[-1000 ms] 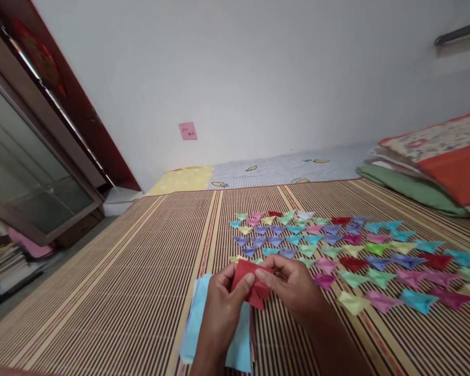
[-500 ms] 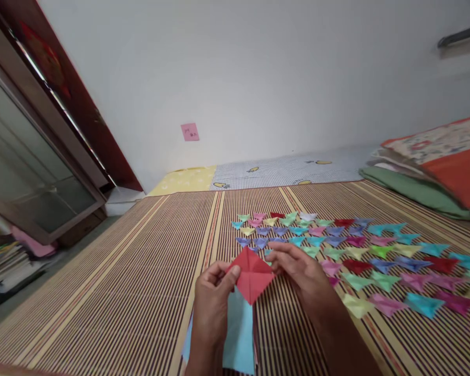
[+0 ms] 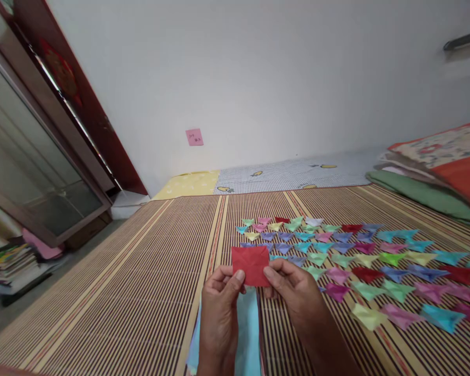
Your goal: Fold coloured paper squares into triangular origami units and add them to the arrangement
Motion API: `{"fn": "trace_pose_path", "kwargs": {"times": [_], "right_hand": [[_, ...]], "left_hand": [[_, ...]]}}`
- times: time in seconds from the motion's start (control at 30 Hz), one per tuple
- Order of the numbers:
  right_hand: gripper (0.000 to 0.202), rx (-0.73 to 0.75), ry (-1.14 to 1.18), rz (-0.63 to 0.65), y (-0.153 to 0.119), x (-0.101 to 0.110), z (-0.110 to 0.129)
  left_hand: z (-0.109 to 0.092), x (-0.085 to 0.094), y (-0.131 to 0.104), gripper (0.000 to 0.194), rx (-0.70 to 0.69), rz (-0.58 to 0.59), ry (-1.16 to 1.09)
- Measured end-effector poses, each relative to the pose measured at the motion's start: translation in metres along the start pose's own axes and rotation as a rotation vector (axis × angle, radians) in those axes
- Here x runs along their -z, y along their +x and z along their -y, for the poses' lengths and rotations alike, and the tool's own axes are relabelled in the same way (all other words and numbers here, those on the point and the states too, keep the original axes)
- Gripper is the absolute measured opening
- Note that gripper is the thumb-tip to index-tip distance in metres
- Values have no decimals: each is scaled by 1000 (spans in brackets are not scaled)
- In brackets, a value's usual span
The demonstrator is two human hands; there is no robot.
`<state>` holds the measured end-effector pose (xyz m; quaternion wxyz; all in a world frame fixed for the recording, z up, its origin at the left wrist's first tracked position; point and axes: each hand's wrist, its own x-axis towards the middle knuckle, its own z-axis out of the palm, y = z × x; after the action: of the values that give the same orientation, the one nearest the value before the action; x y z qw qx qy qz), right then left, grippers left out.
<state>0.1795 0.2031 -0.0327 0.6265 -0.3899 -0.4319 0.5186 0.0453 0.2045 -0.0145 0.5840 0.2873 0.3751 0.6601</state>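
A red folded paper (image 3: 250,265) is held up flat between my two hands, its edges roughly level. My left hand (image 3: 221,303) pinches its lower left corner, thumb on the near face. At the lower right corner, my right hand (image 3: 295,290) grips it the same way. Beneath my left hand, light blue paper sheets (image 3: 249,329) lie on the striped mat (image 3: 160,282). Several rows of small folded papers (image 3: 368,316) in many colours spread over the mat to the right, beyond and beside my right hand.
Folded bedding (image 3: 426,201) is piled at the right edge of the mat. A checked and yellow cloth (image 3: 191,184) runs along the wall. On the wall is a pink note (image 3: 195,137). Books (image 3: 11,263) are stacked at the far left, by a glass-panelled door (image 3: 43,156).
The red paper has turned from a diamond to a squarer position. My right hand, which was apart from it with fingers loose, has closed on its right side. The view has shifted slightly.
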Motion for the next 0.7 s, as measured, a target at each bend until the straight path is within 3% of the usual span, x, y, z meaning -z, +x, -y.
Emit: {"fn": "trace_pose_path", "kwargs": {"times": [0.23, 0.53, 0.7], "right_hand": [[26, 10, 1, 28, -2, -5, 2], [22, 39, -136, -35, -6, 1, 20], [23, 79, -198, -6, -7, 3, 23]], "left_hand": [[7, -1, -1, 36, 13, -1, -44], [2, -1, -4, 23, -88, 115, 332], [-2, 1, -5, 30, -32, 148, 388]]}}
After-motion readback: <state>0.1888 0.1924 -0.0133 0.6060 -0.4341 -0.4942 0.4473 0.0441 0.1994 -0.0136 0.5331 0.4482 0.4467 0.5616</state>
